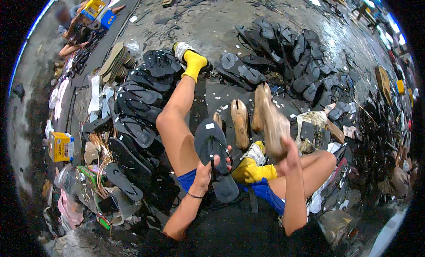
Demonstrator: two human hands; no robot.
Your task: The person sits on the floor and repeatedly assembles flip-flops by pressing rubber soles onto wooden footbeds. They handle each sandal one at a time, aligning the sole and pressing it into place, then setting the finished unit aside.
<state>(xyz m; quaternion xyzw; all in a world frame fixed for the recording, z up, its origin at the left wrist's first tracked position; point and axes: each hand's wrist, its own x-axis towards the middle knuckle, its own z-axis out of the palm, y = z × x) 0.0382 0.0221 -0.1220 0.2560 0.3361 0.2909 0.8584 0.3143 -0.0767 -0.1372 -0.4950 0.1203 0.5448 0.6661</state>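
Note:
My left hand (207, 170) grips a black flip-flop (211, 139) by its side and strap. The sandal stands almost upright in front of me, a small white sticker near its toe end. In my right hand (290, 157) is a pale wooden shoe last (275, 126), blurred by motion; its fingers are partly hidden behind it. Between my legs stand another wooden last (239, 124) with a slit in its end and a taller one (258, 111) beside the blurred one. A further last shows only its tip behind the flip-flop.
Black flip-flops (139, 93) line the floor at my left, and a large heap (305, 57) lies ahead to the right. A stack of brown soles (114, 62), a yellow box (61, 146) and scraps lie at left. Another person (73, 24) sits far left.

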